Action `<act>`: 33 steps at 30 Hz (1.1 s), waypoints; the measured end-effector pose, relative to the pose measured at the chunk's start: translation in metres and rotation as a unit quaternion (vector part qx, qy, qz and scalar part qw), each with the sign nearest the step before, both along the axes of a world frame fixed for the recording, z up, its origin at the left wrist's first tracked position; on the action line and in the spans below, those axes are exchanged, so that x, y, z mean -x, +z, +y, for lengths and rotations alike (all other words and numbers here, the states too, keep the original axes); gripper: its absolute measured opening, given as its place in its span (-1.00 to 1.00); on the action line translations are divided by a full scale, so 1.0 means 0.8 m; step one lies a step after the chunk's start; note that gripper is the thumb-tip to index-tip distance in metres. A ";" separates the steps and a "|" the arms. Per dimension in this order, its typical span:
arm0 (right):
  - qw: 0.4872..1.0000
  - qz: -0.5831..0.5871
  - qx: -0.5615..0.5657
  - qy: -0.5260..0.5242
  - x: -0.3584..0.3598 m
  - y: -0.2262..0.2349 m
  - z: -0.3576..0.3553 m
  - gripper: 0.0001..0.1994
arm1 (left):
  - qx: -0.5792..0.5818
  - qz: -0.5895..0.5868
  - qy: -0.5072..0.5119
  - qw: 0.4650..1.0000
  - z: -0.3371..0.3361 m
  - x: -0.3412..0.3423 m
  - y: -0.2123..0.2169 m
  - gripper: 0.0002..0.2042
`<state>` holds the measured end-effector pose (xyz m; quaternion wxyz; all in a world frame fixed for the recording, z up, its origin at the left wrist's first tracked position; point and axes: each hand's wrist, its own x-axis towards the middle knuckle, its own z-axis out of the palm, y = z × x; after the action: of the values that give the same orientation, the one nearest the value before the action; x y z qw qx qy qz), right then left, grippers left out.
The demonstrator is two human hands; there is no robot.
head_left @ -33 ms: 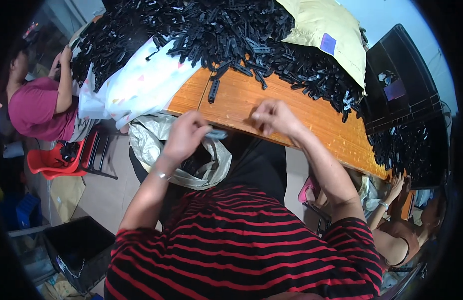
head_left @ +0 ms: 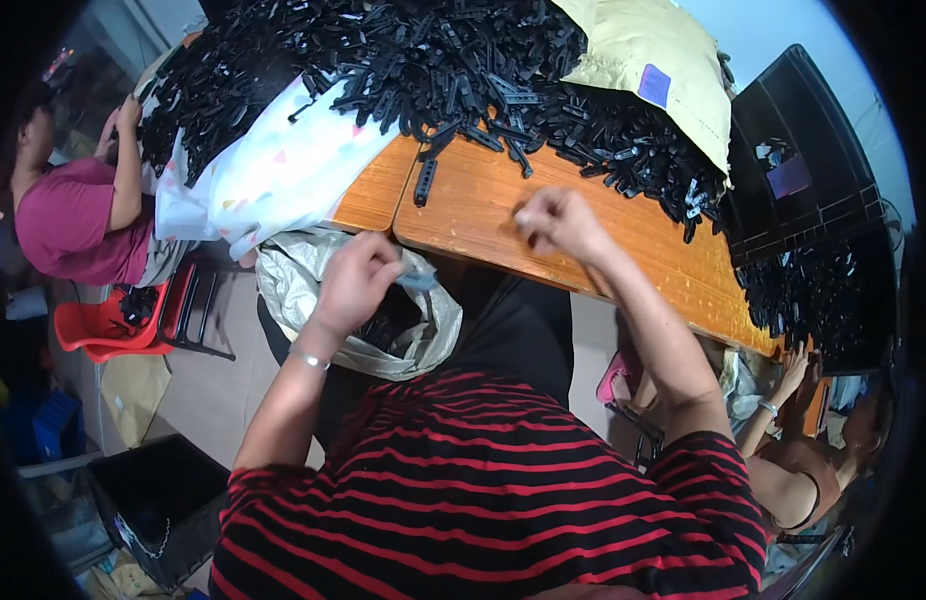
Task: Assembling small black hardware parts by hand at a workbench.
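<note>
My left hand (head_left: 355, 285) is closed over the mouth of a white woven sack (head_left: 438, 325) in front of me. A slim grey-looking plastic piece (head_left: 417, 281), blurred by motion, sticks out from its fingertips. Over the front of the wooden table (head_left: 463, 215), my right hand (head_left: 568, 225) has its thumb and fingers curled together; whether anything is in them is hidden. Beyond both hands spreads a large heap of black plastic parts (head_left: 453, 80), long and narrow. One black part (head_left: 424, 183) lies apart from the heap near the table joint.
A white patterned plastic sheet (head_left: 293, 165) hangs over the table's left edge. A yellowish sack (head_left: 663, 50) lies on the heap. People sit at left (head_left: 78, 215) and right (head_left: 783, 480). A red chair (head_left: 103, 325) and a black crate (head_left: 158, 500) stand on the left.
My left hand has shifted slightly left, and the piece in it has tilted. My right hand has moved slightly to the right and up.
</note>
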<state>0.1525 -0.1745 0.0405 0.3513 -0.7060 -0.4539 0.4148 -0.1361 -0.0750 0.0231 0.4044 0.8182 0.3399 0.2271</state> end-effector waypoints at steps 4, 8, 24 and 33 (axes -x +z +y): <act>0.848 -0.488 -0.173 -0.113 -0.068 -0.012 0.019 -0.87 | -0.167 0.009 0.031 0.985 0.009 0.024 -0.026 -0.87; 0.805 -0.580 -0.114 -0.055 -0.098 -0.024 0.043 -0.83 | -0.101 -0.102 0.087 0.986 0.020 -0.046 -0.016 -0.85; 0.918 -0.382 -0.102 0.036 -0.032 0.012 0.036 -0.82 | -0.198 0.032 0.100 0.975 0.064 -0.112 -0.026 -0.76; 0.873 -0.456 -0.138 0.104 -0.007 -0.014 0.051 -0.86 | 0.152 -0.139 0.031 0.978 0.065 -0.107 -0.030 -0.81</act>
<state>0.1580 -0.1336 0.0291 0.1537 -0.7099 -0.6871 0.0145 -0.0502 -0.0230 -0.0011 0.5602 0.6963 0.3362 0.2972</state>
